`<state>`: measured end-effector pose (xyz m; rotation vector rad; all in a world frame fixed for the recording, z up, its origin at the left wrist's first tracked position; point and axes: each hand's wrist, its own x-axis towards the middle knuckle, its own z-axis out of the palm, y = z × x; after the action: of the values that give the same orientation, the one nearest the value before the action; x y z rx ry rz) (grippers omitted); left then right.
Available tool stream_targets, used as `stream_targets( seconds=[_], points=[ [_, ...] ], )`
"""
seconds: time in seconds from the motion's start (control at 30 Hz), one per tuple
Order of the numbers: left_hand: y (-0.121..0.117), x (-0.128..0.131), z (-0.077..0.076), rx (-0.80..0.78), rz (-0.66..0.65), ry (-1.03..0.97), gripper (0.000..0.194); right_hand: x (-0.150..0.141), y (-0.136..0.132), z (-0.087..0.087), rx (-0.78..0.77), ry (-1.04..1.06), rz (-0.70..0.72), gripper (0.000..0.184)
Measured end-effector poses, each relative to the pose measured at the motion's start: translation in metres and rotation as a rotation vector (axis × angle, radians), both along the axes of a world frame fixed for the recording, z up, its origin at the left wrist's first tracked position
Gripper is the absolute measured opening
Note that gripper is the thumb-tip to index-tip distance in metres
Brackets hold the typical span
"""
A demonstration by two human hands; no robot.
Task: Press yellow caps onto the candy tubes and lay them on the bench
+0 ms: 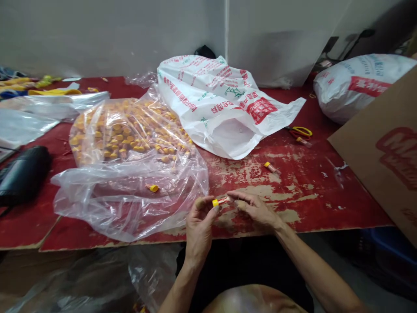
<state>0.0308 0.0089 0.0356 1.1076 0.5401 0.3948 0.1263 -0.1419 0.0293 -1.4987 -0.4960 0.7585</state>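
Over a worn red tabletop, the left hand pinches a small clear tube with a yellow cap, the right hand's part-curled fingers at its far end, grip unclear, handling that seemingly calls for steady fingertips.

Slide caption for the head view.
Left hand and right hand hold a yellow-capped tube beside a bag of similar tubes.

The cardboard box bears a red outlined logo that begins "MA", its remainder cut off or unclear; the smaller red print below cannot be read surely. The flattened white sack carries red Chinese characters, green marks and a red block with pale lettering, too blurred to read surely. The fuller sack shows blue print and a red band with pale characters, likewise illegible.
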Motion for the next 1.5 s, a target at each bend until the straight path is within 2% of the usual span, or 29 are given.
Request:
stream_targets(
  seconds=[0.03, 0.1, 0.2, 0.3, 0.4, 0.7, 0.83, 1.03, 1.17, 1.27, 1.4, 1.5],
  points=[
    [-0.001, 0.000, 0.000, -0.021, 0.018, 0.000, 0.030, -0.001, 0.000, -0.002, 0.039, 0.024, -0.052, 0.038],
    [-0.004, 0.000, -0.001, -0.062, 0.037, 0.011, 0.031, -0.002, 0.002, -0.007, 0.162, 0.052, -0.242, 0.038],
    [-0.013, 0.000, -0.002, -0.135, -0.011, 0.054, 0.031, -0.002, 0.004, -0.011, 0.330, 0.084, -0.516, 0.038],
    [-0.023, 0.000, -0.005, -0.203, -0.023, 0.075, 0.031, -0.004, 0.003, -0.012, 0.394, 0.138, -0.626, 0.039],
    [-0.028, 0.001, -0.010, -0.259, 0.004, 0.063, 0.032, -0.008, -0.001, -0.014, 0.395, 0.153, -0.666, 0.038],
    [-0.025, 0.001, -0.012, -0.288, -0.022, 0.043, 0.030, -0.014, -0.010, -0.032, 0.357, 0.086, -0.675, 0.031],
    [-0.026, 0.000, -0.017, -0.275, -0.050, 0.041, 0.029, -0.018, -0.010, -0.030, 0.323, 0.040, -0.570, 0.030],
    [-0.021, -0.006, -0.023, -0.157, -0.101, 0.029, 0.025, -0.021, -0.013, -0.019, 0.171, 0.051, -0.429, 0.035],
    [-0.018, -0.012, -0.027, -0.107, -0.119, 0.052, 0.023, -0.020, -0.013, -0.016, 0.108, 0.031, -0.414, 0.038],
    [-0.019, -0.015, -0.030, -0.067, -0.142, 0.068, 0.024, -0.019, -0.011, -0.020, 0.036, -0.008, -0.404, 0.041],
    [-0.016, -0.015, -0.032, -0.018, -0.156, 0.068, 0.022, -0.020, -0.010, -0.028, -0.171, -0.230, -0.368, 0.042],
    [-0.011, -0.016, -0.033, 0.000, -0.142, 0.084, 0.022, -0.019, -0.013, -0.026, -0.289, -0.384, -0.283, 0.037]
  ],
)
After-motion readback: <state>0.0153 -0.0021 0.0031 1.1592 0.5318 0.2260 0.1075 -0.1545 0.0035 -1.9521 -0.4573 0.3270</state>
